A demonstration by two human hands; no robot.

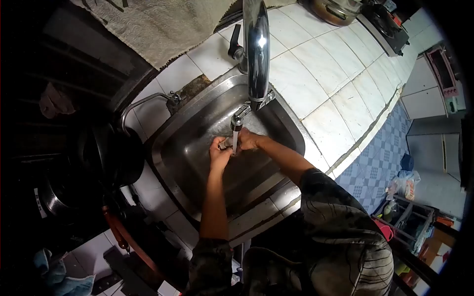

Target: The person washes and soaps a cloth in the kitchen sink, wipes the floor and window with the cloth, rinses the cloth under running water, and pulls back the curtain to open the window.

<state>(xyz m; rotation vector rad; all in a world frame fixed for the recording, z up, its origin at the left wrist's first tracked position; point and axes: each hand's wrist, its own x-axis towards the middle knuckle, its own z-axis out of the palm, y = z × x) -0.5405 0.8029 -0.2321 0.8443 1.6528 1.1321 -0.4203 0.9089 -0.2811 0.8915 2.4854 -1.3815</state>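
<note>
Water runs from the chrome faucet (257, 59), through its jointed spout (237, 122), down onto my hands inside the steel sink (185, 180). My left hand (219, 154) has its fingers curled around one side of a small greyish object (225, 143). On the other side, my right hand (247, 139) is closed close against the same object, its fingertips partly hidden by the spout and the stream. The object is too small and too covered to name.
White tiled counter (316, 64) surrounds the sink. A glass-lidded pot (335, 12) and a stove (382, 24) stand at the upper right. Dark pans (106, 153) are at the left, beside a curved metal pipe (143, 101). A cloth (158, 29) hangs above.
</note>
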